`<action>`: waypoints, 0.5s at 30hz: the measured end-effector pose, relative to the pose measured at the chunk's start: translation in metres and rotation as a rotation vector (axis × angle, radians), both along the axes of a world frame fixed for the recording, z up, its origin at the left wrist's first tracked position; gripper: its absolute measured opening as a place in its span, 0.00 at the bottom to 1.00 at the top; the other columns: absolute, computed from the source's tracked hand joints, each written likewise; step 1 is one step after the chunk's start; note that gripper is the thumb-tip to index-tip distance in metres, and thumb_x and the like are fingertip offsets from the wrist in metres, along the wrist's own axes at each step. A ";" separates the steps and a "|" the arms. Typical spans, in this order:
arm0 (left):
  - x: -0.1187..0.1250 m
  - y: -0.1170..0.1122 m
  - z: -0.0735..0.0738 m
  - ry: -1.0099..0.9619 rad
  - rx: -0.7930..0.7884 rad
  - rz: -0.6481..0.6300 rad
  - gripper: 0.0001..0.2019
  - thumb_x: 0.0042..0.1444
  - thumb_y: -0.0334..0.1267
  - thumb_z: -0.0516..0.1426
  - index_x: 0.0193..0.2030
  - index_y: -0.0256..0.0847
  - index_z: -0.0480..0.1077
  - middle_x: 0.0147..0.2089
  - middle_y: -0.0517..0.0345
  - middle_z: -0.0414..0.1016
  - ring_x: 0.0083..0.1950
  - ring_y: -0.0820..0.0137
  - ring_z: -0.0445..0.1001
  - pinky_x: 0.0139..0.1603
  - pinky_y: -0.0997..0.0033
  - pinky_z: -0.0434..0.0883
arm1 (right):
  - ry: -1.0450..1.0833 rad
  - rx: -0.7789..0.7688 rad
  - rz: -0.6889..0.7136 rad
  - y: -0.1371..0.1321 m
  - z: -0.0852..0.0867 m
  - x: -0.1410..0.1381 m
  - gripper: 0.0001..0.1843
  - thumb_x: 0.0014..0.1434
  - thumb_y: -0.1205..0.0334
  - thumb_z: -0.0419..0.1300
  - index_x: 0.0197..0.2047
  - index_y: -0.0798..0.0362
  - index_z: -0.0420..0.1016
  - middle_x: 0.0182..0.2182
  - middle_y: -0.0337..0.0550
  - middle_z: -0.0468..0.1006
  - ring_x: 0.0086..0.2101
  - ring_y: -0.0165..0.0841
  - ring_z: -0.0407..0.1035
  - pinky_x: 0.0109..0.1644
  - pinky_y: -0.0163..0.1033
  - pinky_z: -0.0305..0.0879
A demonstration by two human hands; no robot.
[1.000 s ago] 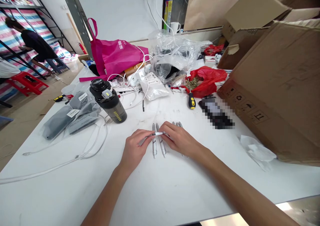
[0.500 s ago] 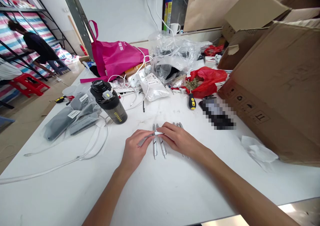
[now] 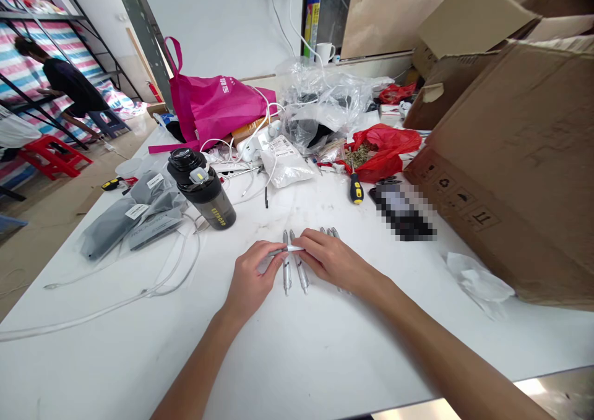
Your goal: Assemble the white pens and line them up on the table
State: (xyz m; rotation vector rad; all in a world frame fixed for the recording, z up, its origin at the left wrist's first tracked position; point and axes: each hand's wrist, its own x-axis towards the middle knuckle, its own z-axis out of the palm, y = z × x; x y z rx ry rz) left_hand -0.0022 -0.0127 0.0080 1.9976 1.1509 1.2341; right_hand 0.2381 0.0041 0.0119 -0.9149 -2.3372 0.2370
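Your left hand (image 3: pixel 253 278) and right hand (image 3: pixel 331 260) grip a silver pen (image 3: pixel 288 248) lying crosswise above the other pens (image 3: pixel 287 271); its right end is hidden under your right fingers (image 3: pixel 312 242).

A slim silver-and-white retractable pen (image 3: pixel 290 248) was held crosswise over two matching pens (image 3: pixel 288 271), which were laid almost parallel on a white table (image 3: pixel 352 346). Three more pen ends (image 3: pixel 329 231) were seen just beyond, partly hidden.

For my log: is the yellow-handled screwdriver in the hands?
No, the yellow-handled screwdriver lies by the red plastic bag; the left hand and right hand hold a silver pen.
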 end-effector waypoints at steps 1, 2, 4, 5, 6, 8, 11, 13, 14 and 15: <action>0.000 0.000 0.000 0.003 0.004 -0.002 0.05 0.75 0.37 0.65 0.53 0.47 0.84 0.49 0.57 0.88 0.49 0.66 0.87 0.53 0.64 0.84 | -0.004 0.001 0.002 0.000 0.000 0.000 0.12 0.84 0.61 0.53 0.55 0.53 0.78 0.41 0.46 0.77 0.33 0.33 0.70 0.37 0.38 0.65; 0.000 0.000 0.000 0.006 0.010 -0.003 0.05 0.75 0.37 0.65 0.52 0.47 0.84 0.49 0.56 0.88 0.49 0.65 0.87 0.53 0.64 0.84 | -0.010 0.004 0.002 0.001 -0.001 0.001 0.13 0.84 0.61 0.53 0.56 0.53 0.78 0.40 0.46 0.77 0.33 0.33 0.69 0.36 0.38 0.65; 0.000 0.000 0.000 0.013 0.024 -0.002 0.05 0.75 0.37 0.65 0.52 0.47 0.83 0.48 0.55 0.88 0.49 0.64 0.87 0.52 0.63 0.84 | -0.021 0.014 0.002 0.001 -0.001 0.001 0.13 0.84 0.61 0.52 0.57 0.52 0.79 0.40 0.46 0.77 0.33 0.33 0.69 0.36 0.38 0.64; 0.000 0.000 0.000 0.015 0.033 0.000 0.04 0.75 0.37 0.65 0.52 0.47 0.83 0.48 0.55 0.88 0.48 0.64 0.87 0.52 0.62 0.84 | -0.026 0.020 0.003 0.001 -0.002 0.002 0.13 0.84 0.61 0.52 0.57 0.52 0.79 0.40 0.47 0.78 0.33 0.34 0.69 0.36 0.38 0.65; 0.000 0.000 0.000 0.015 0.041 0.002 0.04 0.74 0.37 0.65 0.51 0.47 0.83 0.48 0.55 0.88 0.48 0.64 0.87 0.52 0.62 0.84 | -0.033 0.023 0.004 0.002 -0.002 0.002 0.14 0.84 0.61 0.52 0.58 0.52 0.79 0.41 0.47 0.78 0.34 0.34 0.70 0.37 0.39 0.65; 0.000 0.000 0.000 0.010 0.045 0.005 0.04 0.74 0.38 0.66 0.51 0.47 0.84 0.48 0.54 0.88 0.48 0.63 0.87 0.52 0.62 0.84 | -0.047 0.023 0.008 0.002 -0.003 0.002 0.14 0.84 0.62 0.52 0.60 0.52 0.78 0.42 0.48 0.79 0.35 0.35 0.72 0.38 0.39 0.66; 0.000 0.000 0.000 0.001 0.035 -0.003 0.05 0.74 0.38 0.66 0.52 0.47 0.84 0.49 0.54 0.89 0.49 0.62 0.87 0.53 0.61 0.84 | -0.072 0.015 0.014 0.001 -0.003 0.001 0.15 0.84 0.62 0.51 0.62 0.52 0.78 0.42 0.48 0.79 0.36 0.36 0.73 0.39 0.40 0.66; -0.001 0.000 0.000 0.003 0.035 -0.009 0.05 0.73 0.39 0.67 0.52 0.47 0.85 0.49 0.54 0.89 0.50 0.62 0.87 0.53 0.61 0.84 | -0.064 -0.001 0.017 0.001 -0.004 0.001 0.14 0.85 0.61 0.51 0.63 0.52 0.76 0.43 0.49 0.80 0.37 0.37 0.74 0.40 0.40 0.66; -0.001 0.000 0.000 0.005 0.036 -0.012 0.05 0.73 0.39 0.67 0.52 0.47 0.85 0.49 0.54 0.89 0.49 0.62 0.87 0.54 0.61 0.84 | -0.047 -0.018 0.011 0.000 -0.004 0.001 0.13 0.84 0.60 0.52 0.63 0.53 0.75 0.44 0.49 0.81 0.38 0.38 0.74 0.40 0.40 0.67; -0.001 0.000 0.000 0.006 0.039 -0.013 0.05 0.73 0.39 0.67 0.52 0.47 0.85 0.49 0.54 0.89 0.49 0.62 0.87 0.54 0.61 0.84 | -0.027 -0.039 0.003 0.000 -0.004 0.001 0.12 0.84 0.59 0.54 0.62 0.53 0.74 0.45 0.49 0.81 0.38 0.37 0.74 0.40 0.40 0.66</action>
